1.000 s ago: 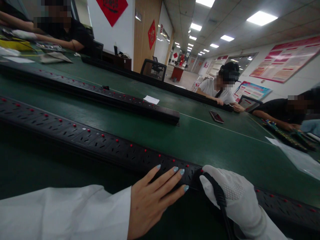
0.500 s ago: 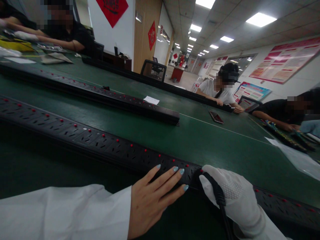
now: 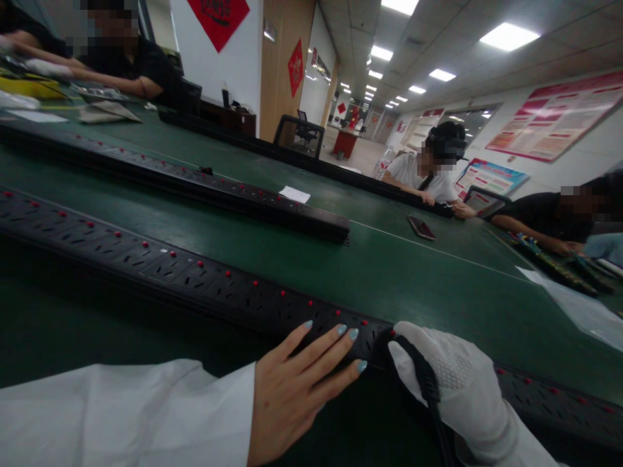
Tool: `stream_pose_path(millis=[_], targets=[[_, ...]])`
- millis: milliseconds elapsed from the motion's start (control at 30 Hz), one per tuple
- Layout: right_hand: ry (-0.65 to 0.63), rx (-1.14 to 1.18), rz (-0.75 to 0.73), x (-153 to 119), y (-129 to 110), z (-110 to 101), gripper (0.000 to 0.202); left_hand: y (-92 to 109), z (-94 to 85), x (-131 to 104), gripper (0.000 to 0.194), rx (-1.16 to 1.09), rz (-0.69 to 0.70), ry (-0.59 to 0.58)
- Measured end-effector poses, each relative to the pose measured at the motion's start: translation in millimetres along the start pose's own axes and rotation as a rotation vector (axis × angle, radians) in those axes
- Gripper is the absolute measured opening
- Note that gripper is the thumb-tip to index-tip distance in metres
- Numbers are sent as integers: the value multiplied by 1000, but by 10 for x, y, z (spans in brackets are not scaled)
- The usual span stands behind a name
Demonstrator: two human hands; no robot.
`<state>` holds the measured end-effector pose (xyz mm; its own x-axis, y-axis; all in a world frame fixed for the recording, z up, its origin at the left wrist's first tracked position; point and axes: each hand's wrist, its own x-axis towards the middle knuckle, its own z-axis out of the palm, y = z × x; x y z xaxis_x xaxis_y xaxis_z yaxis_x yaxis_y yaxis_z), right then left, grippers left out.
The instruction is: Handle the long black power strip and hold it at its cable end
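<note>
A long black power strip (image 3: 214,285) with a row of red dots beside its outlets runs across the green table in front of me. My left hand (image 3: 296,389), bare with pale blue nails, rests on it with the fingers stretched out and apart. To its right, my right hand (image 3: 452,376) wears a white glove with raised dots on it. The gloved fingers are wrapped round a black plug (image 3: 409,353), which is at the strip's outlets. From the plug a thick black cable (image 3: 438,421) runs down toward me. The plug's pins are hidden.
A second black power strip (image 3: 233,194) lies farther back, with a white paper slip (image 3: 294,194) beside it. Beyond are a long black bar (image 3: 302,161) and a phone (image 3: 421,227). Several people work around the table. A plastic sheet (image 3: 574,308) lies at right.
</note>
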<state>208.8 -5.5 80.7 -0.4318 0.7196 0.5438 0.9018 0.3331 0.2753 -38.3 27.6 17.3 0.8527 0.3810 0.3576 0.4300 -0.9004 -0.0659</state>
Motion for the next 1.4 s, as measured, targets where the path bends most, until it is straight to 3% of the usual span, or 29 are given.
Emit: stream_pose_path(millis=[1000,1400], targets=[[20,-21,-7,-7,1,1,29,4,-11,7,63,-1,-4,22],[9,-285,-29,-44,-10,-28,29,-12,-55,6,66,4,23,21]])
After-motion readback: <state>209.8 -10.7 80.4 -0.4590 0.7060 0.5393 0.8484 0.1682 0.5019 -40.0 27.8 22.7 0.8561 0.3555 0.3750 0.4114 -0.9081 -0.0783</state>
